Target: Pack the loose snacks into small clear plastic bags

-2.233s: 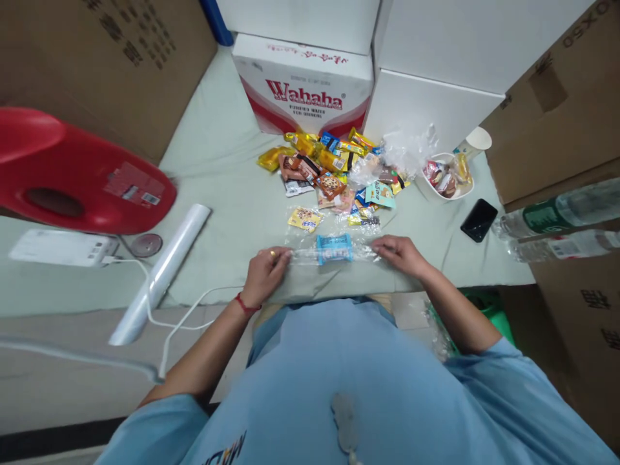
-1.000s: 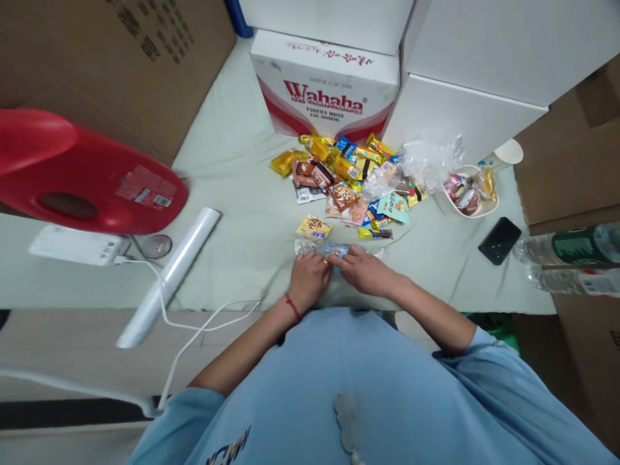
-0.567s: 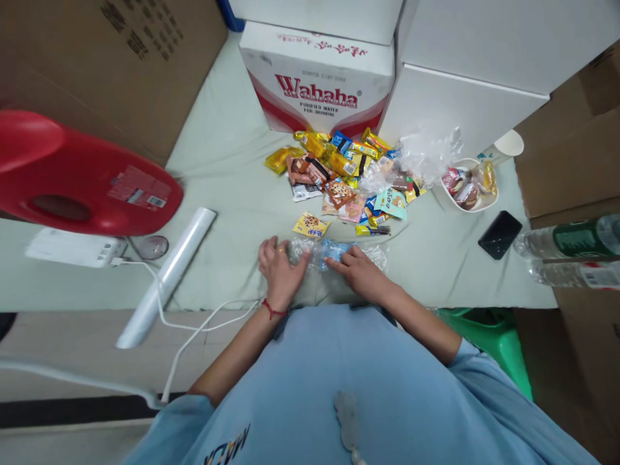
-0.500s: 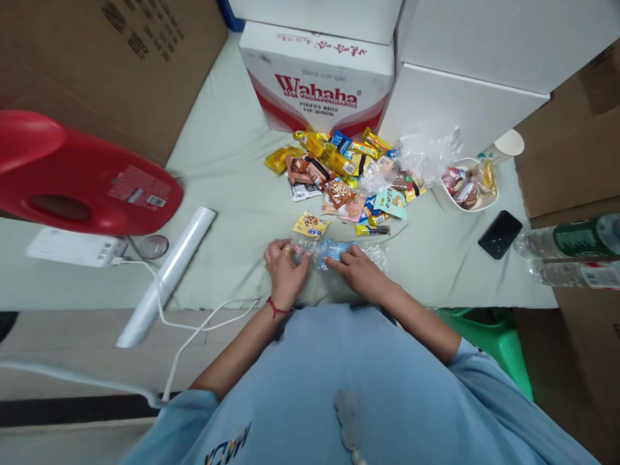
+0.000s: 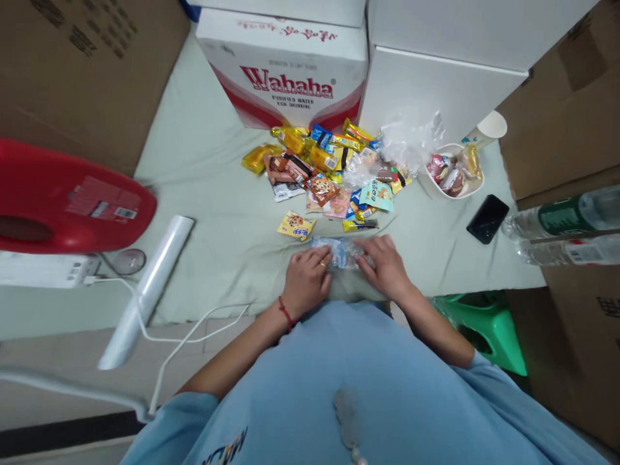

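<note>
Working at a light-blue snack packet [image 5: 338, 253] in the centre of the frame, wrapped in clear plastic film [image 5: 352, 258] and flat on the pale green tablecloth [image 5: 232, 258]. Covering its left part with the left hand [image 5: 306, 276], palm down, fingers close together; cannot tell whether gripping or only pressing. Touching the crumpled film at its right end with the thumb and fingers of the right hand [image 5: 386, 266]; cannot tell whether pinching. Holding both hands apart, with blue showing between.

Just above in the frame, see a yellow cookie packet [image 5: 296, 225] and, to its right, a slim yellow-and-black packet [image 5: 360, 225]. Higher up, see a heap of wrapped snacks [image 5: 322, 187] in yellow, brown, blue and pink, with a crumpled clear plastic bag [image 5: 409, 142] at its right. Farther right, see a white bowl [image 5: 431, 186] of wrapped sweets, a paper cup [image 5: 490, 128] and a black phone [image 5: 487, 219]. At top centre, find a red-and-white Wahaha carton [image 5: 290, 84]. On the left, find a slanted roll of plastic film [image 5: 148, 290] and, at the frame's edge, a red jug [image 5: 72, 200]. At lower right, spot a green plastic stool [image 5: 498, 336].
</note>
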{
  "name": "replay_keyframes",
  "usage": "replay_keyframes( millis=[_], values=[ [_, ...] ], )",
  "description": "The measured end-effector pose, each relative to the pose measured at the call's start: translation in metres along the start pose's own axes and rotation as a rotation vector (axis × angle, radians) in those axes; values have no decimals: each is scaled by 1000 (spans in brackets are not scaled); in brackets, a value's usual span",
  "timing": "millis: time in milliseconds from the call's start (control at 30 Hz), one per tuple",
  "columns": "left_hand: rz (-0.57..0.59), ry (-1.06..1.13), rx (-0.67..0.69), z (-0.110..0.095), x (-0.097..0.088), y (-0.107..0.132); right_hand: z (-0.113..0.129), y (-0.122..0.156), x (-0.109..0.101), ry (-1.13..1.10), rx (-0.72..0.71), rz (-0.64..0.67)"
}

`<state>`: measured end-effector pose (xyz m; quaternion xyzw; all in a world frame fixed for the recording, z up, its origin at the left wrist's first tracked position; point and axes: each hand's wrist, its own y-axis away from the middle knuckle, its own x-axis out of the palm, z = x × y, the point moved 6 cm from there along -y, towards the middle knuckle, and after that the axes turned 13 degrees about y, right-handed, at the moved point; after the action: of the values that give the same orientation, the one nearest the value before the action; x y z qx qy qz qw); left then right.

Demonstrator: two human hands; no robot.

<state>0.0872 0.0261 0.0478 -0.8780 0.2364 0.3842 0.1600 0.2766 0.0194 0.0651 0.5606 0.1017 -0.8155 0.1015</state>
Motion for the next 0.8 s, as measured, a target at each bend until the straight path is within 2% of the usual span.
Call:
replay_keyframes(
  millis=[67,133,200,267,400,467,533,633,700,800],
  values=[
    [10,-43,34,-1,4,2,-19,4,-2,178,215,-36],
    [21,-62,50,0,6,3,-26,5,5,271,272,66],
    [34,-63,58,1,8,4,-26,4,11,267,279,187],
    [40,-56,68,2,11,6,-17,-5,8,197,258,218],
    [-5,-65,66,1,14,9,28,-41,-2,47,114,78],
    [-29,-71,64,2,15,9,53,-59,6,47,54,94],
    [-32,-57,93,3,12,10,72,-70,21,86,8,178],
    [-57,40,180,8,-2,21,87,-74,37,133,-50,233],
    [-138,126,201,16,-19,36,92,-70,40,146,-94,197],
    [-291,186,135,33,-42,59,96,-62,44,185,-138,160]
  ],
)
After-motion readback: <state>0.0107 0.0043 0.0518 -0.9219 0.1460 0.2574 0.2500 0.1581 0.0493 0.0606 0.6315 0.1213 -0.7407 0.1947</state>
